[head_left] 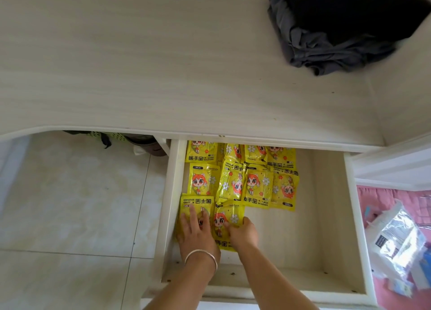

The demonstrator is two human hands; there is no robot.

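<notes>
Work in hand: yellow hand-warmer packets are being laid flat in rows inside an open drawer (314, 216) under the desk (163, 64).

Hands: the left hand (196, 230), with a silver bracelet (201, 255) at the wrist, is laid flat with straight, spread fingers on the corner packet (198, 201). Nothing is gripped by it; the packet is only pressed down. The right hand (242, 234) is set on the second packet (231, 214), its fingers bent over the right edge in what is judged to be a pinch.

Position: both packets lie at the near left of the drawer, directly ahead of the hands. The corner packet is set against the left wall and the second packet touches it on the right. Their long axes run front to back, away from the person. The print on the corner packet is inverted, while that on the second is upright.

Relation governing the next move: the two back rows (256, 186) extend further right than this near row. The bare drawer floor just right of the second packet is judged to be the next place to fill. The right hand is nearer to it.

Surface and room: the drawer floor and desk are pale wood-grain laminate. Dark clothing (338, 34) is heaped at the far right of the desk. Pale floor tiles (70, 204) are seen to the left. Pink bedding (373, 193) bearing a clear plastic bag (396, 235) is seen to the right.
</notes>
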